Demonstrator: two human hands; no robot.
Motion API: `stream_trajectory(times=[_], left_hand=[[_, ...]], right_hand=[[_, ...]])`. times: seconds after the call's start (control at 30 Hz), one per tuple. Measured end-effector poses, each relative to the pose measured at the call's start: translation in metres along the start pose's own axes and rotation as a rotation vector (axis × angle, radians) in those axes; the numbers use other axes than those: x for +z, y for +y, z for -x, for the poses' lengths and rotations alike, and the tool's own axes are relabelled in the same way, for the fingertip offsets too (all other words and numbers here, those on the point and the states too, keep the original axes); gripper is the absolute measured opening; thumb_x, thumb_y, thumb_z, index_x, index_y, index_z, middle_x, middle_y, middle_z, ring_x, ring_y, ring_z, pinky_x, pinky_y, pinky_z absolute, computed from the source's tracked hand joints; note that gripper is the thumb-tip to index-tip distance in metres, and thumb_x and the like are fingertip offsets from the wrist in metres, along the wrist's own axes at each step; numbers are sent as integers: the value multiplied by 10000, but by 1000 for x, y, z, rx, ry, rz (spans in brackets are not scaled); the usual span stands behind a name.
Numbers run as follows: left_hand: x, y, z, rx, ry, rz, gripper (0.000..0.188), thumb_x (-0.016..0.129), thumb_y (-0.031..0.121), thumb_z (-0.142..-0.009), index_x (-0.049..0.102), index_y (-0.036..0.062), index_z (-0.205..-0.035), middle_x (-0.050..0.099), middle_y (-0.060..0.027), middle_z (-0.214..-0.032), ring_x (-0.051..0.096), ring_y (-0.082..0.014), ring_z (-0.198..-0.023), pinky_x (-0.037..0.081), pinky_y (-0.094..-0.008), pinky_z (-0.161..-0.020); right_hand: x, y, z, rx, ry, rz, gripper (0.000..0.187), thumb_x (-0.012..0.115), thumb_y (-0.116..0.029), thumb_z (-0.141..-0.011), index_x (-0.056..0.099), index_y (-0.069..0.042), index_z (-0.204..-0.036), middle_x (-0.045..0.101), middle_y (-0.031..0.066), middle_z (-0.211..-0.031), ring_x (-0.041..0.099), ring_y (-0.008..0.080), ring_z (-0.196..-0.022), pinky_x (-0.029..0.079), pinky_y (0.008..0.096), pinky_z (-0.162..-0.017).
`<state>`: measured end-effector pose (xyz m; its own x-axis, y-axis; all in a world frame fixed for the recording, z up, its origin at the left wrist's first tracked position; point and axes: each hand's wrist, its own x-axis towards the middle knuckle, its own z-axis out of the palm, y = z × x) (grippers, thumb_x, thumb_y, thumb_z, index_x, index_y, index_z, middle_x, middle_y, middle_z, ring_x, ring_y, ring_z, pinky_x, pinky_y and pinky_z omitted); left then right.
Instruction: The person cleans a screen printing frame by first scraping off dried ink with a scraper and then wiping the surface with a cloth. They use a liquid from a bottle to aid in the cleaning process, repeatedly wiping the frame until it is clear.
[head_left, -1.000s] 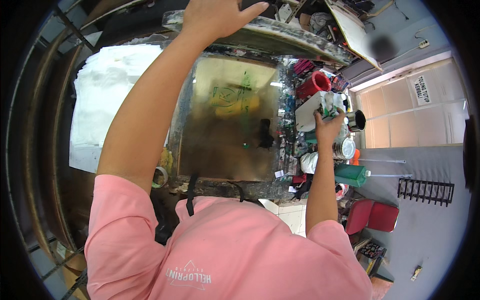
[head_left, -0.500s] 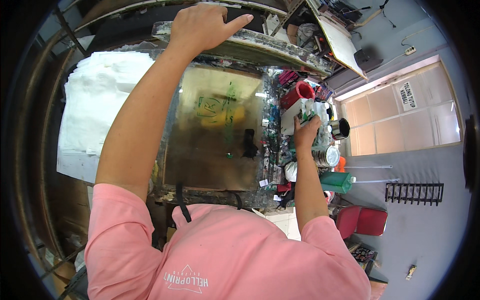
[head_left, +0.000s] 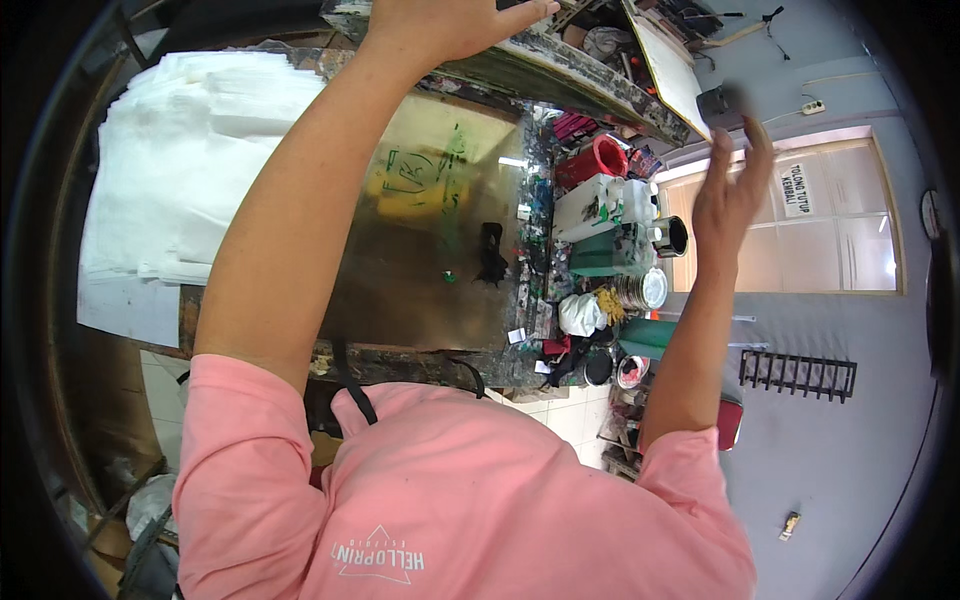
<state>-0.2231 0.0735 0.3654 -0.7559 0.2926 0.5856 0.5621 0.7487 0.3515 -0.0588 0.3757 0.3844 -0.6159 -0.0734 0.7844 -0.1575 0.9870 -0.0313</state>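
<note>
At the top of the view my left hand (head_left: 440,28) grips the paint-stained wooden frame (head_left: 590,85), thumb stretched along its edge; its other fingers are partly cut off by the view's upper edge. The frame stands tilted up above a glassy table panel (head_left: 420,300), which has green marks, a yellow patch and a dark blotch. Raised at the right, my right hand (head_left: 730,195) is slightly blurred, with fingers apart and nothing in them. Below and left of it stand a white jerrycan (head_left: 590,208), a red container (head_left: 603,158) and an open dark tin (head_left: 672,237).
A stack of white sheets (head_left: 190,170) lies left of the panel, partly behind my left forearm. Along the table's right side are a green jerrycan (head_left: 648,338), a pale-lidded tin (head_left: 652,288) and a white cloth bundle (head_left: 580,315). A black rack (head_left: 798,375) hangs on the wall.
My right hand has left the white jerrycan and risen up and to the right, its fingers now spread. My left hand and the frame sit higher and farther right in the view, which has shifted.
</note>
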Motion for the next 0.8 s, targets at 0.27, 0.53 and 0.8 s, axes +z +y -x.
stream_trajectory(times=[0.27, 0.53, 0.8], left_hand=[[-5, -18, 27, 258, 216, 370, 620, 635, 659, -894, 748, 52, -839, 731, -183, -869, 719, -325, -920, 554, -443, -813], [-41, 33, 284, 140, 373, 745, 441, 777, 438, -866, 566, 103, -674, 519, -75, -646, 558, -303, -608, 422, -447, -592], [39, 4, 624, -1447, -157, 593, 304, 750, 303, -913, 702, 14, -832, 686, -154, -735, 649, -247, -650, 499, -418, -628]], right_hand=[[77, -4, -1, -263, -341, 199, 613, 552, -404, -1033, 416, -154, -1576, 401, 170, -1614, 324, 362, -1521, 187, 603, -1221], [97, 37, -3, -403, -175, 262, 593, 508, -352, -1040, 436, -88, -1565, 480, 143, -1580, 436, 345, -1459, 248, 552, -1191], [98, 49, -14, -438, -232, 207, 574, 408, -411, -1101, 445, -61, -1555, 491, 218, -1546, 466, 402, -1410, 342, 495, -1142]])
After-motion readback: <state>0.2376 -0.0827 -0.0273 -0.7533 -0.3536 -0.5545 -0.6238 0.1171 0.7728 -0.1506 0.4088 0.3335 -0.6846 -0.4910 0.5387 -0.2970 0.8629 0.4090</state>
